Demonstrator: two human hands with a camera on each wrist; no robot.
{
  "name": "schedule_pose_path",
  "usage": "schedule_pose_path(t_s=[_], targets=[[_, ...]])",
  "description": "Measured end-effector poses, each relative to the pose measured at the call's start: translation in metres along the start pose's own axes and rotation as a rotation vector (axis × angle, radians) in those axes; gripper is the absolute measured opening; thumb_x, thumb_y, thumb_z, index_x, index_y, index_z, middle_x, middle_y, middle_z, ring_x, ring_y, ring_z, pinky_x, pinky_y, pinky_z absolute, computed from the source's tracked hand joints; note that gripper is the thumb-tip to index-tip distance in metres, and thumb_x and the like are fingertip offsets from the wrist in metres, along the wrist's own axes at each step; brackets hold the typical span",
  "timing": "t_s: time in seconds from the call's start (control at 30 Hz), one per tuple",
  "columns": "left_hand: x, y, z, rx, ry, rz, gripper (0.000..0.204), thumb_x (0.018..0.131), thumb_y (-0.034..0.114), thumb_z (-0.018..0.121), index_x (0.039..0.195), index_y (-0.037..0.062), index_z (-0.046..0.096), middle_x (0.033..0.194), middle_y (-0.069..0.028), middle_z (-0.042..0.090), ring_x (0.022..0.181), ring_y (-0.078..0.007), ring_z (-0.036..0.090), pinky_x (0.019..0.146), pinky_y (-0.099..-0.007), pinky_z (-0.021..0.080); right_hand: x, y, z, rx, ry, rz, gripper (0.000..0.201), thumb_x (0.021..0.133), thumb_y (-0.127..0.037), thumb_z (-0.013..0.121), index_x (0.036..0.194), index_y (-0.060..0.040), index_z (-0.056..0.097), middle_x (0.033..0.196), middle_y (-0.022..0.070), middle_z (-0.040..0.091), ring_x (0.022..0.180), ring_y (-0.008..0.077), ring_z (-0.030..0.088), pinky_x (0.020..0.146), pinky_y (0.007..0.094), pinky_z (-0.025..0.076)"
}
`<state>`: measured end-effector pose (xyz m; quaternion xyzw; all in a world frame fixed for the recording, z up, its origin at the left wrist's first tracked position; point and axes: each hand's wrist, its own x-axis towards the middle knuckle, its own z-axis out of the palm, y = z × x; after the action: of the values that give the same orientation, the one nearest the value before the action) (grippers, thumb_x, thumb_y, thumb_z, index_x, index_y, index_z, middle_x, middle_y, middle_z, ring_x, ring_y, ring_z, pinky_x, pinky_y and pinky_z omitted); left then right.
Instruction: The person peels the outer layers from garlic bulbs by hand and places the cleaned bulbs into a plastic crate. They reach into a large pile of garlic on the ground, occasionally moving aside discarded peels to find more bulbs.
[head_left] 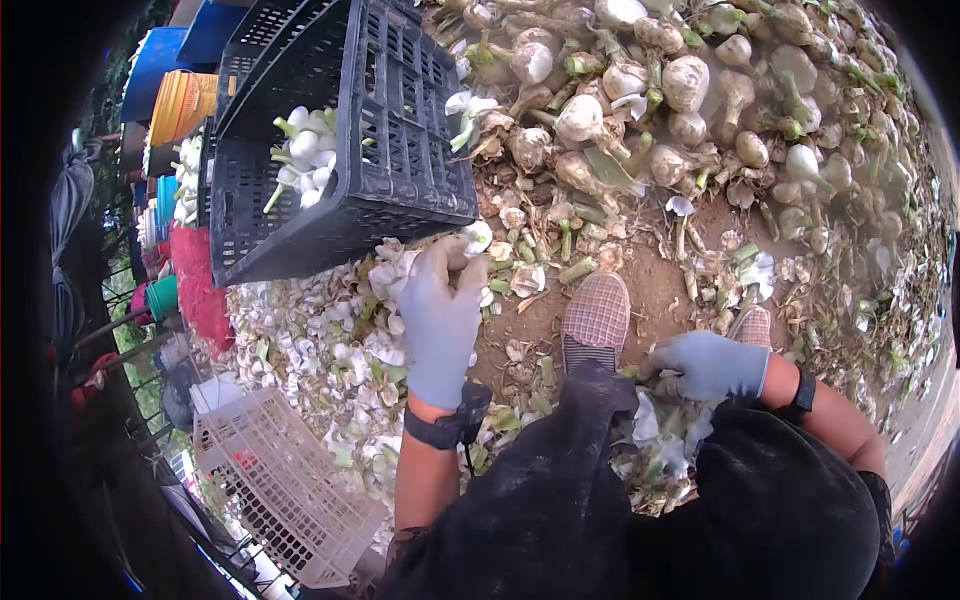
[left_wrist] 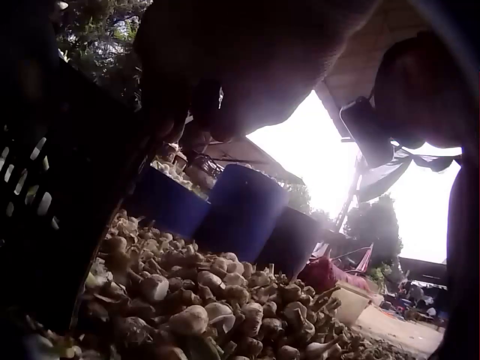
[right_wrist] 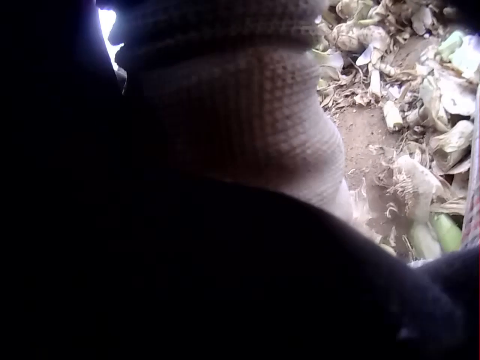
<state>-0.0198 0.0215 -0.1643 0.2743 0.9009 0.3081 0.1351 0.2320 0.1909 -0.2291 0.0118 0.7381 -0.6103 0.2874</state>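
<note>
In the head view my left hand (head_left: 443, 315), in a grey glove, holds a clean white garlic bulb (head_left: 478, 236) at its fingertips. It is close beside the lower edge of a black plastic crate (head_left: 410, 130) tipped on its side. White bulbs with short green stems (head_left: 305, 155) lie inside that crate. My right hand (head_left: 708, 365), also gloved, is low between the knees with its fingers bent inward; I cannot tell whether they hold anything. In the right wrist view dark cloth hides much, and the pale knitted glove (right_wrist: 262, 127) shows.
A heap of unpeeled garlic bulbs (head_left: 690, 85) spreads across the far right. Peeled skins and stem cuttings (head_left: 330, 340) cover the ground. A pale slatted crate (head_left: 285, 480) lies at lower left. Blue barrels (left_wrist: 244, 210) stand behind the heap. Checked shoes (head_left: 597, 305) are between my hands.
</note>
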Motion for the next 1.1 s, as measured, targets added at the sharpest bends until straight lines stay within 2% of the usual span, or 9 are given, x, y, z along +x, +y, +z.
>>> schedule_pose_path(t_s=[0.17,0.27,0.37,0.5,0.67,0.8,0.87,0.93,1.1], targets=[[0.023,-0.078,0.055,0.508,-0.053,0.179,0.028,0.080,0.012,0.066,0.106,0.0047,0.061,0.093,-0.0150,0.063,0.084,-0.0336,0.061,0.073,-0.0383,0.051,0.004,-0.034,-0.034,-0.223,0.370,-0.073,0.018,0.086,-0.023,0.058,0.098,-0.0108,0.065,0.092,0.0116,0.062,0.089,0.0328,0.061,0.076,0.0426,0.049],[0.009,-0.004,0.023,0.077,-0.153,0.234,0.020,0.080,0.009,0.065,0.100,0.0052,0.062,0.089,-0.0136,0.064,0.082,-0.0314,0.062,0.071,-0.0381,0.050,0.001,-0.043,-0.039,-0.695,0.490,-0.049,0.020,0.082,-0.020,0.060,0.099,-0.0111,0.063,0.093,0.0104,0.061,0.089,0.0314,0.061,0.076,0.0422,0.049],[0.009,0.077,-0.025,0.157,0.146,0.538,0.018,0.077,-0.001,0.065,0.095,0.0015,0.062,0.082,-0.0103,0.064,0.076,-0.0209,0.063,0.067,-0.0302,0.050,0.028,-0.040,-0.060,-0.625,0.911,-0.072,0.028,0.080,-0.015,0.063,0.108,-0.0099,0.059,0.101,0.0099,0.061,0.089,0.0326,0.060,0.072,0.0423,0.049],[0.075,0.112,-0.087,-0.053,0.589,0.349,0.036,0.085,-0.001,0.064,0.120,-0.0046,0.054,0.082,-0.0021,0.061,0.063,-0.0041,0.052,0.054,-0.0174,0.043,0.095,-0.040,-0.103,-0.638,1.031,0.329,0.047,0.082,-0.020,0.061,0.125,-0.0092,0.046,0.094,0.0156,0.063,0.079,0.0329,0.064,0.063,0.0442,0.050],[0.068,0.092,-0.027,-0.460,-0.045,0.296,0.055,0.081,0.003,0.065,0.133,0.0008,0.045,0.088,-0.0051,0.060,0.070,-0.0085,0.055,0.062,-0.0208,0.047,0.105,-0.027,-0.121,-0.572,0.877,0.412,0.039,0.083,-0.011,0.057,0.121,-0.0089,0.048,0.091,0.0149,0.065,0.081,0.0307,0.066,0.063,0.0417,0.051],[0.041,0.039,0.078,-0.728,-0.532,0.073,0.068,0.070,0.013,0.079,0.130,0.0017,0.048,0.118,-0.0116,0.055,0.105,-0.0193,0.055,0.090,-0.0293,0.047,0.046,-0.032,-0.099,-0.490,1.004,-0.091,0.034,0.084,-0.007,0.056,0.117,-0.0117,0.054,0.094,0.0133,0.066,0.077,0.0267,0.067,0.065,0.0372,0.052],[0.014,0.045,0.081,-0.789,-0.567,-0.079,0.068,0.069,0.012,0.080,0.128,0.0016,0.049,0.119,-0.0112,0.054,0.106,-0.0201,0.054,0.092,-0.0300,0.045,0.037,-0.027,-0.078,0.128,1.079,-0.336,0.032,0.090,-0.013,0.058,0.121,-0.0057,0.055,0.092,0.0087,0.065,0.074,0.0175,0.064,0.065,0.0315,0.050],[0.004,0.051,0.089,-0.845,-0.599,-0.211,0.067,0.067,0.011,0.081,0.126,0.0015,0.050,0.120,-0.0107,0.053,0.108,-0.0210,0.053,0.094,-0.0306,0.044,0.014,-0.026,-0.075,0.718,0.962,0.138,0.031,0.094,-0.017,0.055,0.121,-0.0003,0.055,0.091,0.0071,0.064,0.076,0.0114,0.061,0.065,0.0278,0.049],[-0.010,0.067,0.097,-0.365,-0.428,0.323,0.059,0.064,0.005,0.077,0.119,0.0025,0.054,0.114,-0.0124,0.055,0.105,-0.0238,0.055,0.092,-0.0331,0.046,0.018,-0.029,-0.061,0.628,0.807,0.107,0.037,0.097,-0.033,0.050,0.083,-0.0007,0.060,0.064,0.0031,0.057,0.057,0.0089,0.054,0.053,0.0243,0.044]])
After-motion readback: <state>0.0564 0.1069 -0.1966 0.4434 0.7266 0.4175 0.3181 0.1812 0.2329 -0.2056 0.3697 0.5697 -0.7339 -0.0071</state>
